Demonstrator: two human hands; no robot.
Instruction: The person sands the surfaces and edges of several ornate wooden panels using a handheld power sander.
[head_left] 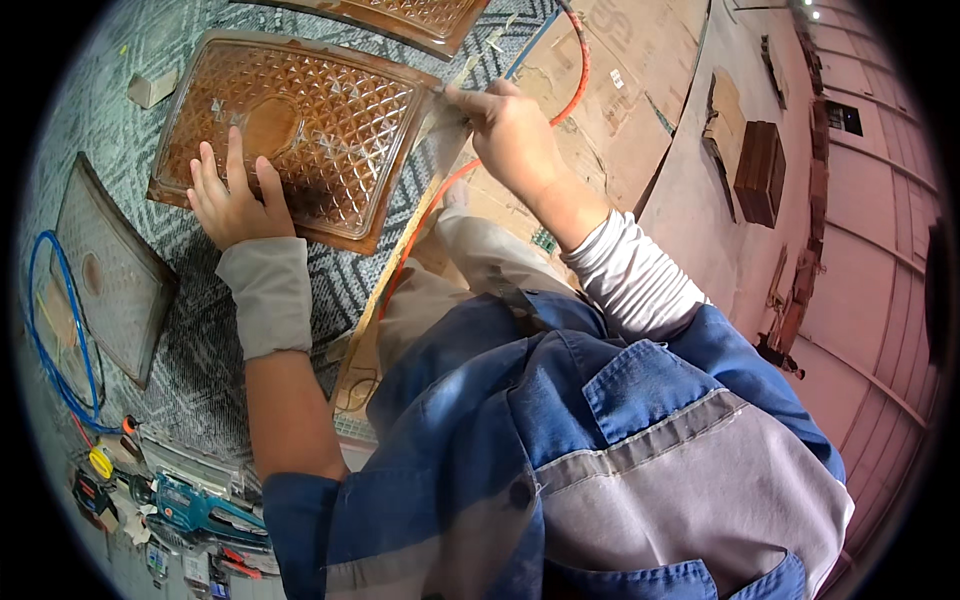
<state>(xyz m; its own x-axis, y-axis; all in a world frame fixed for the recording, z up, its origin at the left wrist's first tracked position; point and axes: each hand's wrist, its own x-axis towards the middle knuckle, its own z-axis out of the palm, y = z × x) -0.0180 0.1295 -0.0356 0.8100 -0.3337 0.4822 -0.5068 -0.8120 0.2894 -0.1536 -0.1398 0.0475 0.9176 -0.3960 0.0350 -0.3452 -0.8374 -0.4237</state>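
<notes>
A rectangular wooden panel (345,130) with a raised diamond pattern and an oval in the middle lies on a patterned grey cloth (350,285). A clear, shiny, moulded layer seems to cover it. My left hand (240,200) rests on the panel's near left part, open, fingers spread. At the panel's far right corner, my right hand (512,135) is closed, its index finger and thumb brought to the edge. Whatever those fingertips pinch is too small or hidden to make out.
Another patterned panel (420,22) lies beyond, and a greyish one (110,265) sits at left beside a coiled blue hose (65,330). An orange hose (430,210) runs along the table edge. A teal power tool (195,510) lies lower left. Cardboard (610,80) covers the floor at right.
</notes>
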